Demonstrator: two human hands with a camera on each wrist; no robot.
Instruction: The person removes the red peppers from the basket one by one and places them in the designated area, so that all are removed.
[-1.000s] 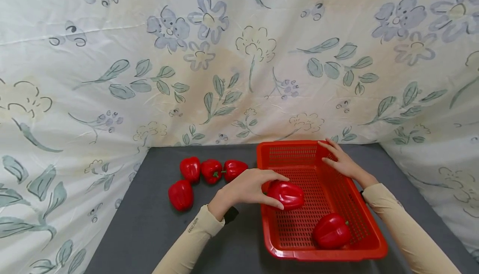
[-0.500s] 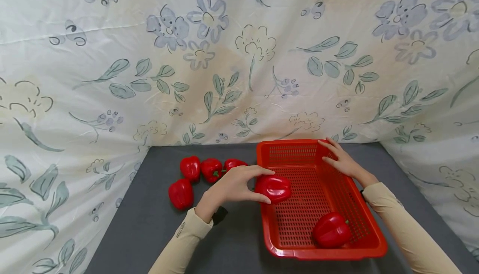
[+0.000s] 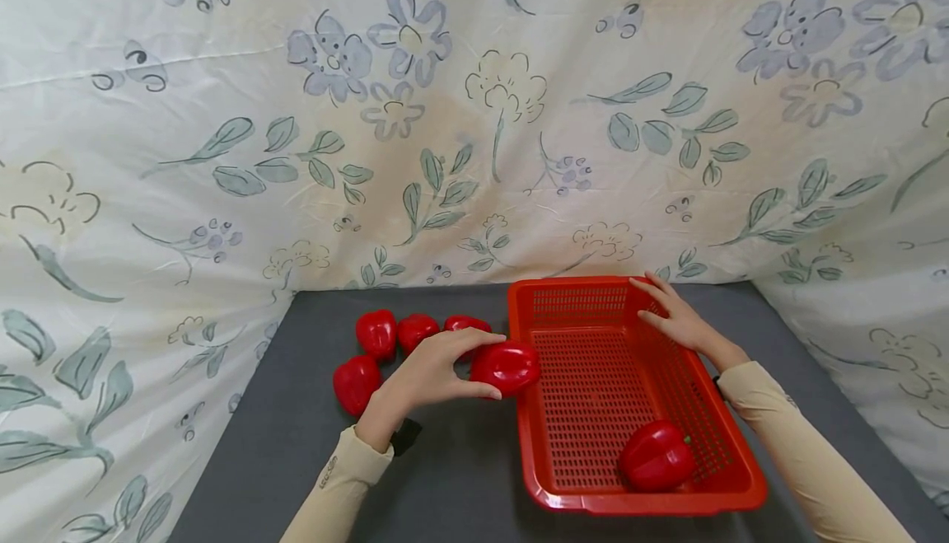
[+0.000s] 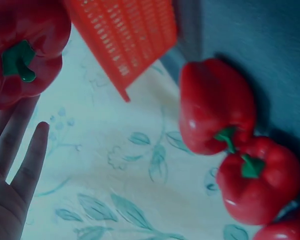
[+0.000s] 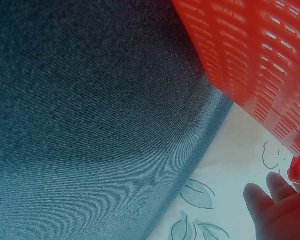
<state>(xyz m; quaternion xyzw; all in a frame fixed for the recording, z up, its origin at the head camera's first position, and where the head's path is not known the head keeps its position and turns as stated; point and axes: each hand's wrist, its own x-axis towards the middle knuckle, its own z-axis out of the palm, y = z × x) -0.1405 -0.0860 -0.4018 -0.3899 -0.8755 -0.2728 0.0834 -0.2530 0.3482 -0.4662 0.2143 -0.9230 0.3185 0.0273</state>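
Observation:
Between thumb and fingers, my left hand (image 3: 427,372) grips a red bell pepper (image 3: 507,367) beside the left rim of a red plastic basket (image 3: 528,444). The green stem of this held pepper (image 4: 25,60) shows in the left wrist view. My right hand (image 3: 680,322) rests at the basket's far right rim, fingers spread and fairly straight. Inside the basket, near its front right corner, lies another bell pepper (image 3: 656,456). Several more bell peppers (image 3: 376,335) lie on the dark cloth left of the basket.
Dark grey cloth (image 3: 259,461) covers the table. A floral curtain (image 3: 445,114) hangs behind it and along both sides. In the right wrist view, the basket's slotted outer wall (image 5: 249,65) stands over the cloth.
My left hand has carried the bell pepper leftward, from over the inside of the basket to its left rim. The right hand and the basket have stayed in place.

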